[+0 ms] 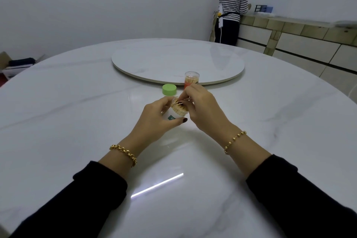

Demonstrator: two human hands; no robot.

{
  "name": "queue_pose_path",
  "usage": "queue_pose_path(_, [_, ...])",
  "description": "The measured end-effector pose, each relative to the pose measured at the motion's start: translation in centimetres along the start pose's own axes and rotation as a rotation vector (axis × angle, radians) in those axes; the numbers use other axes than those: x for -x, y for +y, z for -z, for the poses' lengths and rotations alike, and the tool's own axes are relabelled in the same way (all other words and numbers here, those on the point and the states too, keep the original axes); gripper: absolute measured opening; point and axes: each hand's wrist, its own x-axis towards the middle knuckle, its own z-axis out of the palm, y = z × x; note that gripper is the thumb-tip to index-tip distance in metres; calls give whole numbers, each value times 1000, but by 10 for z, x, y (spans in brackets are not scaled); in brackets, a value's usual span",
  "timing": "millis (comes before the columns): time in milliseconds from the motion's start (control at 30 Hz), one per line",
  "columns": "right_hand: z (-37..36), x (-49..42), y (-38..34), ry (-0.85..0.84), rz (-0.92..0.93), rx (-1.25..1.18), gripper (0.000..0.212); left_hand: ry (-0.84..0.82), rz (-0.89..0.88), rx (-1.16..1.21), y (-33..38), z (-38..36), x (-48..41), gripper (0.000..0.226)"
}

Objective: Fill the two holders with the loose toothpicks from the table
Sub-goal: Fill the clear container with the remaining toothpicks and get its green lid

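My left hand (154, 117) grips a clear toothpick holder (176, 114) with a white and green label, tilted toward my right hand, packed with toothpicks (178, 106) that stick out of its open top. My right hand (204, 106) pinches a few of those toothpicks at the holder's mouth. Just behind my hands, a green lid (169, 89) lies on the table. A second holder (191, 79) with an orange label and a clear cap stands upright behind my right hand, full of toothpicks.
The white marble table (77, 121) has a round turntable (177, 60) at its middle, close behind the holders. A person in a striped top (232, 6) stands at a counter (289, 31) at the back right. Boxes (15, 65) sit on the floor at far left.
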Motion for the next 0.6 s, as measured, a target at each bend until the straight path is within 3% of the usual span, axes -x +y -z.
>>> queue_pose_path(200, [1,0,0,99,-56,-159,27,27,106,141,4,2,0,44])
queue_pose_path(300, [1,2,-2,157,-194,-307,35,42,135,159,5,3,-1,45])
queue_pose_path(467, [-6,10,-18,42,-466,-611,45,49,170,196,4,6,-2,41])
queue_pose_path(600, [-12,16,-31,-85,-351,-555,51,36,121,139,5,5,0,39])
